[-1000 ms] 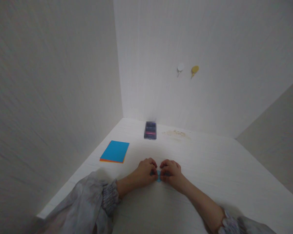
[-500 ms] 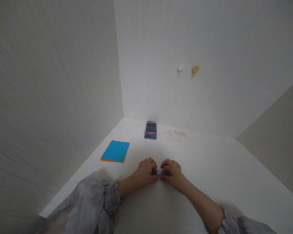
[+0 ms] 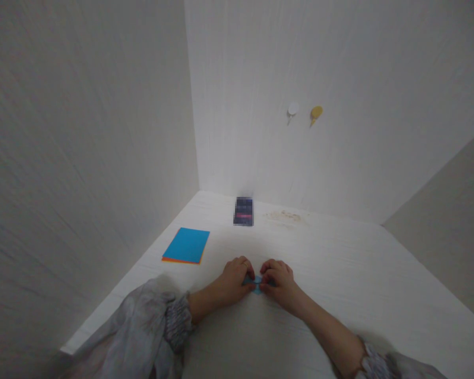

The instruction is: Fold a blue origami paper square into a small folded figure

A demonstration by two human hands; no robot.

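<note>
Pinching from either side in the head view, the left hand (image 3: 235, 279) and the right hand (image 3: 278, 281) hold a small light-blue piece (image 3: 257, 289), seemingly folded paper. It sits to the right of the paper stack (image 3: 186, 245) and nearer the person, low at the white tabletop (image 3: 339, 279); whether it touches the surface I cannot tell. The left thumb and fingers are clamped on its left end, hiding most of that side. The right thumb and fingers close on its right end, though their exact contact is partly hidden. Between the two sets of fingertips, a narrow middle part with a dark slit shows.

The paper stack itself has a blue sheet on top, with orange edges peeking out beneath. Beyond the stack and to its right stands or lies a dark, pixelated object (image 3: 244, 211) with a pink band. Farther right of the stack are brownish marks (image 3: 287, 216) on the tabletop. High above and right of the stack, a white hook (image 3: 293, 109) and a yellow hook (image 3: 316, 112) are fixed on the wall (image 3: 245, 105).
</note>
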